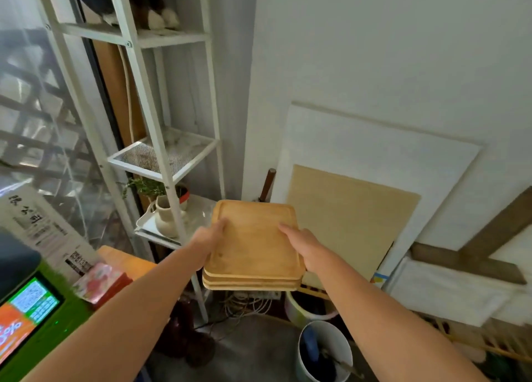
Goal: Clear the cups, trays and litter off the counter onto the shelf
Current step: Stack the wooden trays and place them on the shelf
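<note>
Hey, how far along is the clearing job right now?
Midway, at a guess. In hand: both hands, left and right, hold the stacked wooden trays near the white shelf. Not yet set down. A red box still sits on the counter.

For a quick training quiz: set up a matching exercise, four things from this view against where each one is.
Things:
1. wooden trays
2. cream jug
3. white bucket
4. tan board

Places:
A. on the floor
B. leaning against the wall
C. held between left hand and right hand
D. on a low shelf of the white rack

Pairs: 1-C, 2-D, 3-A, 4-B
</note>
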Demonstrator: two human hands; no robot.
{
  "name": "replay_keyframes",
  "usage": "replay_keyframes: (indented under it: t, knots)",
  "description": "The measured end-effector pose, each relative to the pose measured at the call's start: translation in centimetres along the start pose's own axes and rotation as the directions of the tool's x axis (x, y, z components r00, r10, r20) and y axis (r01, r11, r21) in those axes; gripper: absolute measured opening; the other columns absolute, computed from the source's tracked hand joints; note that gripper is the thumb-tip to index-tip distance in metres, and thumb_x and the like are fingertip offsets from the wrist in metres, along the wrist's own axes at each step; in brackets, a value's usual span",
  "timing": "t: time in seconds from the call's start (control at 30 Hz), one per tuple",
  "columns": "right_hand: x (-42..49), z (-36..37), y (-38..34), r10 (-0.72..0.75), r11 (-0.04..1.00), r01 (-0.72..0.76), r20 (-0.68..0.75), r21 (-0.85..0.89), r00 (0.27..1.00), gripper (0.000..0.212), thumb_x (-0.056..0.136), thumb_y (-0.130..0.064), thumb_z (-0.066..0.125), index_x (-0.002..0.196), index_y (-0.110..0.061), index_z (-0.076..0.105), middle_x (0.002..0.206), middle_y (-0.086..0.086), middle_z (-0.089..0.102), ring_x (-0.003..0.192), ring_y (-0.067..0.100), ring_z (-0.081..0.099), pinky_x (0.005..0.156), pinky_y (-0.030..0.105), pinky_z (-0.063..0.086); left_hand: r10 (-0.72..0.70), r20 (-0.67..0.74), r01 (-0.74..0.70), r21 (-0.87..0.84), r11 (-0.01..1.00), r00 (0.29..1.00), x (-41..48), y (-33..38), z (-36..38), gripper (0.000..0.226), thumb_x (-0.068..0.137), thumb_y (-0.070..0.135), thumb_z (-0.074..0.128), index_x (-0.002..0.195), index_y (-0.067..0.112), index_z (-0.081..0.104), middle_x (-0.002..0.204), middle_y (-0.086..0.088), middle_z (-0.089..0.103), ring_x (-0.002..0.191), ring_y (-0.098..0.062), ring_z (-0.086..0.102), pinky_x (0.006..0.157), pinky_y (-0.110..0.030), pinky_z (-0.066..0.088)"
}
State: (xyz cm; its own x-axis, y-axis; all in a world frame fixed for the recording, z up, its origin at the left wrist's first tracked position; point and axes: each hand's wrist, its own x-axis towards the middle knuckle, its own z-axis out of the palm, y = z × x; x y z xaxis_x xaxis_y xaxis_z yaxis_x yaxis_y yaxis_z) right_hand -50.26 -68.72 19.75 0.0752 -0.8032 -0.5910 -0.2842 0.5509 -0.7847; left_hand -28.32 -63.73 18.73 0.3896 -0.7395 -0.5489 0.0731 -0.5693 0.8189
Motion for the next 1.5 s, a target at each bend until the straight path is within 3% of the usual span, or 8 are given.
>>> replay_keyframes:
  t: [0.53, 0.83, 0.93, 1.1, 1.17, 1.3, 1.4, 1.5]
  knots:
    - [16.2, 6.5, -17.2, -0.131, 0.978, 0.158, 0.191, -0.137, 0.973, 0.086, 0.078, -0.060, 0.072, 0.141, -0.007, 0.046, 0.116, 0.010, 0.062, 0.102, 0.031, 0.062, 0.097, 0.047, 0.050, 0.018, -0.214, -0.048, -0.135, 0.990, 0.977, 12.3, 12.1, -4.3, 0.069, 0.094, 0.052, 0.055, 0.139, 0.000, 0.048, 0.130, -0.020, 0.060, 0.115, -0.038, 0.061, 0.099, -0.048, 0.051]
    - [27.0, 11.0, -30.2, -0.125, 0.948, 0.235, 0.430, -0.213, 0.894, 0.084, 0.081, -0.058, 0.070, 0.146, -0.013, 0.042, 0.107, 0.004, 0.061, 0.087, 0.022, 0.060, 0.069, 0.035, 0.049, -0.051, -0.389, -0.044, -0.230, 0.972, 0.920, 20.7, 21.0, -6.3, 0.064, 0.093, 0.051, 0.055, 0.128, -0.003, 0.055, 0.101, -0.014, 0.063, 0.088, -0.031, 0.064, 0.080, -0.039, 0.056]
    - [30.3, 13.3, -33.4, -0.118, 0.910, 0.287, 0.479, -0.298, 0.870, 0.089, 0.078, -0.060, 0.072, 0.145, -0.011, 0.040, 0.115, 0.008, 0.060, 0.088, 0.024, 0.059, 0.075, 0.038, 0.049, -0.112, -0.434, -0.048, -0.341, 0.939, 0.894, 22.8, 21.6, -6.6, 0.063, 0.093, 0.049, 0.057, 0.130, -0.002, 0.054, 0.118, -0.018, 0.064, 0.105, -0.037, 0.064, 0.096, -0.047, 0.053]
    - [33.8, 18.0, -37.3, -0.130, 0.858, 0.392, 0.598, -0.332, 0.791, 0.072, 0.082, -0.051, 0.073, 0.138, -0.012, 0.050, 0.094, 0.001, 0.062, 0.081, 0.019, 0.061, 0.062, 0.031, 0.047, -0.158, -0.535, -0.108, -0.432, 0.895, 0.830, 25.4, 22.8, -7.7, 0.053, 0.098, 0.043, 0.052, 0.131, 0.001, 0.055, 0.110, -0.014, 0.060, 0.109, -0.035, 0.063, 0.068, -0.032, 0.052]
    - [34.7, 19.7, -38.3, -0.113, 0.844, 0.403, 0.617, -0.354, 0.779, 0.074, 0.081, -0.051, 0.074, 0.138, -0.012, 0.049, 0.092, 0.001, 0.061, 0.078, 0.019, 0.060, 0.055, 0.030, 0.045, -0.212, -0.558, -0.100, -0.475, 0.875, 0.802, 26.1, 23.2, -8.3, 0.045, 0.099, 0.039, 0.049, 0.124, 0.002, 0.057, 0.107, -0.015, 0.062, 0.101, -0.033, 0.063, 0.082, -0.039, 0.055]
    - [36.8, 23.2, -39.5, -0.081, 0.808, 0.426, 0.638, -0.408, 0.766, 0.081, 0.078, -0.053, 0.076, 0.140, -0.010, 0.049, 0.117, 0.012, 0.064, 0.096, 0.029, 0.064, 0.078, 0.039, 0.054, -0.279, -0.620, -0.066, -0.474, 0.878, 0.734, 27.8, 23.8, -9.1, 0.024, 0.101, 0.027, 0.045, 0.103, 0.005, 0.055, 0.079, -0.007, 0.054, 0.084, -0.028, 0.060, 0.082, -0.040, 0.056]
    - [37.9, 25.0, -39.7, -0.028, 0.800, 0.421, 0.673, -0.428, 0.739, 0.079, 0.079, -0.054, 0.074, 0.140, -0.010, 0.050, 0.124, 0.015, 0.064, 0.108, 0.034, 0.063, 0.098, 0.047, 0.050, -0.300, -0.666, -0.037, -0.442, 0.896, 0.683, 28.8, 23.6, -9.8, 0.035, 0.101, 0.020, 0.042, 0.118, -0.005, 0.059, 0.098, -0.015, 0.059, 0.091, -0.030, 0.058, 0.088, -0.040, 0.054]
    - [38.5, 26.4, -39.6, 0.013, 0.802, 0.400, 0.682, -0.443, 0.731, 0.076, 0.078, -0.053, 0.076, 0.135, -0.011, 0.051, 0.116, 0.013, 0.065, 0.102, 0.034, 0.063, 0.090, 0.047, 0.051, -0.343, -0.679, -0.016, -0.463, 0.886, 0.649, 29.9, 23.0, -10.7, 0.041, 0.100, 0.021, 0.041, 0.125, -0.008, 0.056, 0.122, -0.023, 0.062, 0.114, -0.038, 0.060, 0.100, -0.042, 0.050]
